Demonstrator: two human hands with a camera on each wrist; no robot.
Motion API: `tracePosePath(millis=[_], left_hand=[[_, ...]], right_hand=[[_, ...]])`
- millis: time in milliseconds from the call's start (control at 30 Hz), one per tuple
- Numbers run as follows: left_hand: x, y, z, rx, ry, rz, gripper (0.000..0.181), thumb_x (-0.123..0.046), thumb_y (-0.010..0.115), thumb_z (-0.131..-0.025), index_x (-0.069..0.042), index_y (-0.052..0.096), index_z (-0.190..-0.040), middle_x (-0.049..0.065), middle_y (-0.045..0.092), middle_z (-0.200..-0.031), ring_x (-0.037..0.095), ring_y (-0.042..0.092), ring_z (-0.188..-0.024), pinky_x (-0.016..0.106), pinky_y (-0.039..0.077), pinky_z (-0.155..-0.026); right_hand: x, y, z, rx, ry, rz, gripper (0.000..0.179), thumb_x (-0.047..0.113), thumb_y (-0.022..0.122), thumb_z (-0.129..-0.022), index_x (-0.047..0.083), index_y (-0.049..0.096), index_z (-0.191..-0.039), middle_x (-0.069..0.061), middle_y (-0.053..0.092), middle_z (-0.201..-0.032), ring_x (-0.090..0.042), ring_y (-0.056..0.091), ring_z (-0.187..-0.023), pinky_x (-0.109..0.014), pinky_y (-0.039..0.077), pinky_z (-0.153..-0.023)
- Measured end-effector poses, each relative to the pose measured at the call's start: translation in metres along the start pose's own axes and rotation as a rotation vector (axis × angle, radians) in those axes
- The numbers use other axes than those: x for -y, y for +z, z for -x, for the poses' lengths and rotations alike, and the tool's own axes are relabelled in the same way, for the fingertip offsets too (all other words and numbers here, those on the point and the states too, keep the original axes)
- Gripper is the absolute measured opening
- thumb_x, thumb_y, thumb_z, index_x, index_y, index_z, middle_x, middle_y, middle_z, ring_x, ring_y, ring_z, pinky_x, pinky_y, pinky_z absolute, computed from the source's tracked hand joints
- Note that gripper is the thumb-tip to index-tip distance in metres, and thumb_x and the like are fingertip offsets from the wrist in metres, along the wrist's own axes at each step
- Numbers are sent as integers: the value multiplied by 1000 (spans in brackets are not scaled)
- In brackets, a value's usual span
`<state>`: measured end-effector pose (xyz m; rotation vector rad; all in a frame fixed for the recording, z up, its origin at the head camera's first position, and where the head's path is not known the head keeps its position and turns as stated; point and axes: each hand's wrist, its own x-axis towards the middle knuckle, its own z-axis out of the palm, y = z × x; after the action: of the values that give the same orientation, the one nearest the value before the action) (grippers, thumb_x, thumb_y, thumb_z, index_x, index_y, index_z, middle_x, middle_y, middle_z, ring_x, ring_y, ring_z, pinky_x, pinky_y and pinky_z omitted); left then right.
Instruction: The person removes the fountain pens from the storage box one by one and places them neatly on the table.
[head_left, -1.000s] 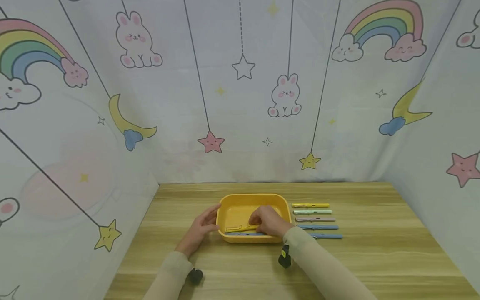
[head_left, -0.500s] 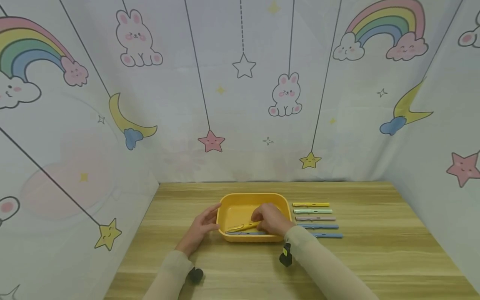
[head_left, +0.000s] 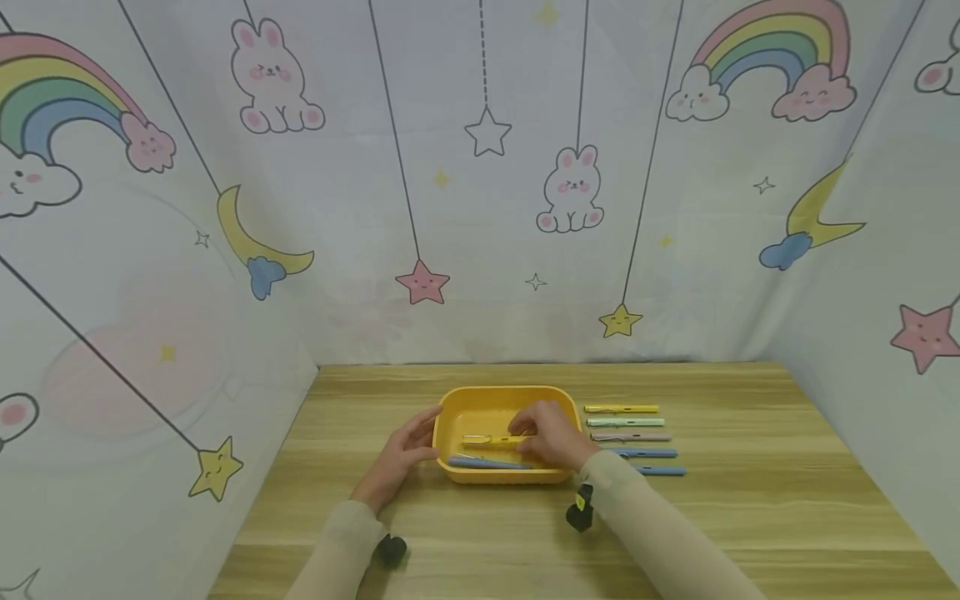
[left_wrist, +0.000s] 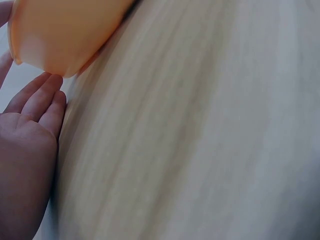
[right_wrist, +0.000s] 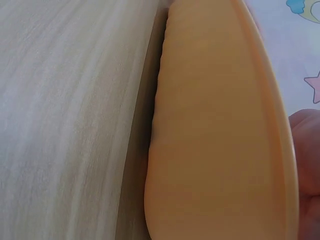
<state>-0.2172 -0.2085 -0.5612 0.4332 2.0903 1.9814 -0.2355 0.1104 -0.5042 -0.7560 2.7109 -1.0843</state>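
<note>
Yellow pen: since the earlier frame it has moved away from the tray's near wall and turned from slanted to nearly level; this pen (head_left: 487, 441) now lies across the middle of the yellow tray (head_left: 510, 477), clip end to the left. Whether it touches the tray floor cannot be told.

Right hand: it (head_left: 551, 435) reaches in over the tray's right part, thumb and fingers pinched together on the yellow pen's right part.

Left hand: its fingers (head_left: 401, 458) are relaxed and apart, resting against the outside of the tray's left end; the left wrist view shows fingertips touching the wall.

Blue pen: it (head_left: 487, 462) lies along the near wall inside the tray, just beside the yellow pen, untouched by either hand as far as shows.

Pens on the right: on the wooden table (head_left: 712, 542) lies a row (head_left: 626, 422) of five, far to near: yellow, pale green, pinkish and two blue.

Handling: the yellow pen looks light, stiff and smooth, so probably a little slippery but hardly fragile; mid-barrel, clear of the clip, seems the steadiest hold.
</note>
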Motion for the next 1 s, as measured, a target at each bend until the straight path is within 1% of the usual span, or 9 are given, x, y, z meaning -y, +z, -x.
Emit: tracePosePath(millis=[200, 333, 467, 567, 700, 1000], left_hand=[[2, -1, 0, -4, -5, -10, 72, -4, 69, -98, -19, 41, -162, 14, 36, -168, 37, 38, -152, 52, 30, -124], [2, 0, 0, -12, -11, -19, 71, -5, 69, -98, -19, 42, -162, 14, 36, -168, 38, 38, -152, 54, 28, -124], [1, 1, 0, -14, -13, -29, 71, -6, 69, -98, -20, 42, -162, 14, 36, -168, 38, 39, -152, 54, 28, -124], [1, 0, 0, -8, -8, -25, 71, -5, 69, -98, -20, 41, -162, 15, 36, -168, 38, 39, -152, 53, 29, -124], [1, 0, 0, 0, -1, -13, 71, -5, 69, -98, -19, 41, -162, 16, 37, -167, 37, 40, -152, 51, 31, -123], [0, -1, -1, 2, -9, -8, 73, -9, 72, -96, -19, 42, -162, 14, 38, -167, 35, 41, -151, 40, 37, -120]], right_hand=[[1, -3, 2, -26, 55, -21, 24, 3, 84, -87, 6, 81, -111, -5, 80, -109, -23, 74, -102, -44, 61, -92], [2, -4, 3, -69, 71, -26, 22, 4, 84, -87, 6, 82, -109, -4, 80, -107, -22, 75, -100, -44, 61, -92], [2, -5, 6, -120, 89, -16, 22, 5, 83, -88, 6, 82, -110, -4, 80, -108, -23, 75, -102, -45, 61, -93], [3, -8, 9, -160, 108, -33, 23, 5, 83, -88, 7, 82, -111, -4, 80, -110, -24, 75, -104, -44, 61, -92], [5, -13, 13, -214, 108, -69, 23, 4, 83, -88, 7, 82, -111, -4, 80, -110, -25, 75, -103, -43, 62, -88], [2, -24, 22, -300, 70, -74, 20, 7, 85, -86, 13, 84, -105, -2, 80, -106, -22, 74, -98, -37, 61, -78]])
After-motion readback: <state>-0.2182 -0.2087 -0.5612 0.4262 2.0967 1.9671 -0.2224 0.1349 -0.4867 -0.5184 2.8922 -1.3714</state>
